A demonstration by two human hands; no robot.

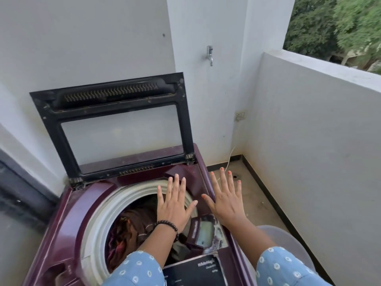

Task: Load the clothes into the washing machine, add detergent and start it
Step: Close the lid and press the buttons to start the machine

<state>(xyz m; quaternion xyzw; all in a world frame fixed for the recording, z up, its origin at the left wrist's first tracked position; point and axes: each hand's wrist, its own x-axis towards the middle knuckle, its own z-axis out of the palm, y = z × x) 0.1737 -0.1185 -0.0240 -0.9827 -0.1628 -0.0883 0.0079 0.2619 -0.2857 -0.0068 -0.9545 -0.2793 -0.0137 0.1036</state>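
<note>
Blue patterned sleeves (136, 269) enter at six o'clock, both arms reaching over the maroon washing machine (68, 221). Left hand (175, 205) hovers above the drum (99, 219) with fingers spread flat, holding nothing; right hand (226, 201) is likewise splayed and empty at three o'clock of the opening. Clothes (125, 232) already lie inside the drum (brownish, bunched toward nine o'clock). Lid (115, 124) stands propped at twelve o'clock. Detergent drawer (204, 232) sits open at four o'clock; dosing should likely go there, poured steadily, before lowering the lid gently.
</note>
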